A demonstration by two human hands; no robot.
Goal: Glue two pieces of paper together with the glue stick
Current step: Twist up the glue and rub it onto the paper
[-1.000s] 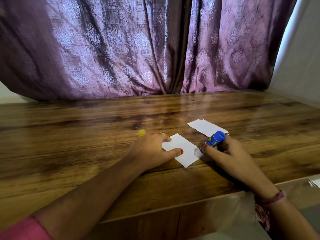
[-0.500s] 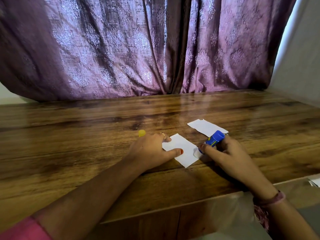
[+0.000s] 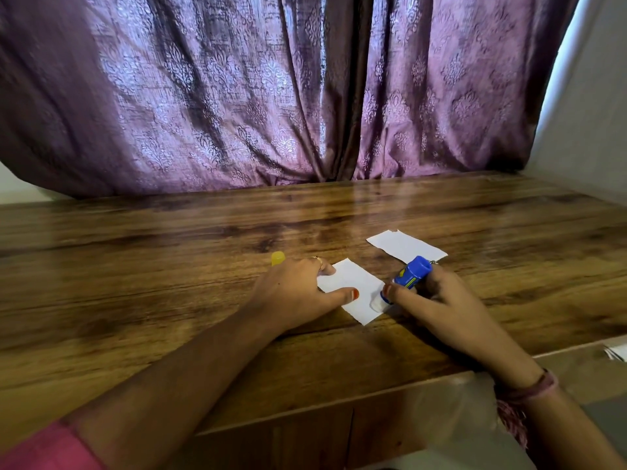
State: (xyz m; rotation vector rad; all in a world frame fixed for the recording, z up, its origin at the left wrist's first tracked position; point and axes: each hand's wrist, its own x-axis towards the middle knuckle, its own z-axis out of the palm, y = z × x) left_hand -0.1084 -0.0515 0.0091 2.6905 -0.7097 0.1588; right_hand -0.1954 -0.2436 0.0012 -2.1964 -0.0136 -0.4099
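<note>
A small white paper [image 3: 356, 286] lies on the wooden table [image 3: 169, 266]. My left hand [image 3: 298, 290] rests on its left part, thumb and a finger pressing it flat. My right hand [image 3: 437, 296] grips a blue glue stick [image 3: 409, 276], tilted, with its white tip touching the paper's right edge. A second white paper [image 3: 403, 245] lies just behind, to the right. The yellow cap [image 3: 277, 258] pokes out behind my left hand; whether the hand holds it is hidden.
A purple patterned curtain [image 3: 271, 96] hangs along the table's far edge. A grey wall [image 3: 590, 130] stands at the right. The table's front edge [image 3: 339, 412] runs below my wrists, with a bit of white paper [image 3: 615, 351] low at the far right.
The glue stick's tip has slid slightly toward me along the paper's right edge. My left hand has stayed in place on the paper.
</note>
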